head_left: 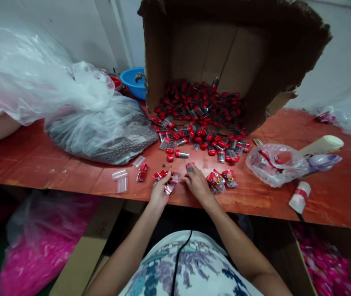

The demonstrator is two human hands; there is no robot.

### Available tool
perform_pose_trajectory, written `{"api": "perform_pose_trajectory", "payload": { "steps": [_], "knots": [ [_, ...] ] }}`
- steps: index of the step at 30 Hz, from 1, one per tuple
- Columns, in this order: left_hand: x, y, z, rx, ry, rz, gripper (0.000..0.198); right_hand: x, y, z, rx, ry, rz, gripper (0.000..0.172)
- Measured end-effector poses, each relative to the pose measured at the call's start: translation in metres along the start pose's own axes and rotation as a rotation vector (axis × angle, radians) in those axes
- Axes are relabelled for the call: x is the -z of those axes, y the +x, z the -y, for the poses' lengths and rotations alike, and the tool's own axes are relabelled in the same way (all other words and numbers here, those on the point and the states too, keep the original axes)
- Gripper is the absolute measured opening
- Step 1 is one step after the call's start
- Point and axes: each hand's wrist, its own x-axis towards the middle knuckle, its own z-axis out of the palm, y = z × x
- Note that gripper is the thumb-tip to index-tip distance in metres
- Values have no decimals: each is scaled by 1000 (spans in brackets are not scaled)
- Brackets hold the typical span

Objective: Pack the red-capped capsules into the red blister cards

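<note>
My left hand (160, 192) is closed on a small clear plastic bag with red print (173, 180), its thumb lying on top. In my right hand (198, 183), the fingertips close round a small red-capped bottle (189, 166) just above the table. To the right of that hand lie several filled red packets (220, 180). A red printed bundle (142, 172) and clear plastic sleeves (121, 181) rest left of my left hand. Loose red-capped bottles with dark contents (206, 139) spread across the table beyond both hands.
A large cardboard box (255, 61) lies on its side at the back, its open mouth spilling bottles. At left sits a clear bag of dark beads (110, 135), near a blue basin (134, 82). A crumpled plastic bag (277, 164) and a white roll (300, 196) are at right.
</note>
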Motion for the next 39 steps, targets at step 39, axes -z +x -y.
{"api": "perform_pose_trajectory", "payload": {
  "steps": [39],
  "knots": [
    [-10, -14, 11, -93, 63, 93, 14, 38, -49, 30, 70, 523, -227, 44]
  ]
}}
